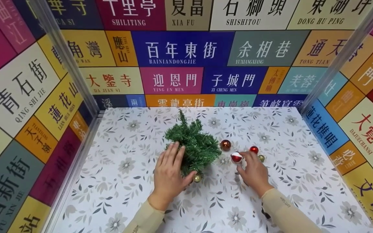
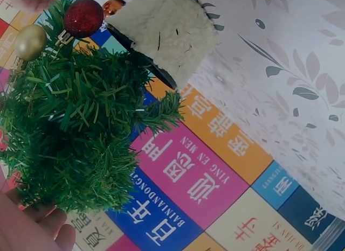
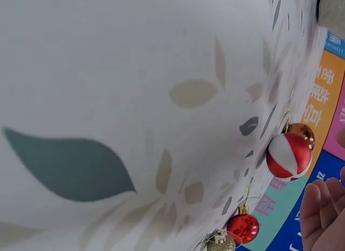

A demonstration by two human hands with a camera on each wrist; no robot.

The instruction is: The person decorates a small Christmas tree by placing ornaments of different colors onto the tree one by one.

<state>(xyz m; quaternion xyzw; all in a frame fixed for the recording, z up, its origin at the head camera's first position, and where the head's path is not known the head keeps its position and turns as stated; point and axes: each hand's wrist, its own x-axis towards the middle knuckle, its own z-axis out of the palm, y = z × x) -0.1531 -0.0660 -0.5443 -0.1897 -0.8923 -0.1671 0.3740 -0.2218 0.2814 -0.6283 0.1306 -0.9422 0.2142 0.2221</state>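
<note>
A small green artificial Christmas tree (image 1: 194, 145) stands mid-table, its tip leaning away. My left hand (image 1: 170, 171) rests along its left side, fingers extended, thumb apart near a gold bauble (image 1: 197, 178). Seen from the left wrist, that gold bauble (image 2: 30, 42) and a glittery red bauble (image 2: 84, 18) hang by the tree's whitish base (image 2: 167, 35); my left fingers (image 2: 48, 227) touch the foliage. My right hand (image 1: 254, 170) has its thumb and fingers spread around a red-and-white bauble (image 1: 236, 157). In the right wrist view, this red-and-white bauble (image 3: 289, 155) sits just beyond the fingertips.
A copper bauble (image 1: 225, 145) lies right of the tree. Behind the right hand are a shiny red bauble (image 1: 254, 149) and a small gold glitter bauble (image 1: 261, 158). A floral cloth (image 1: 125, 194) covers the table, with sign-printed panels (image 1: 183, 48) on several sides.
</note>
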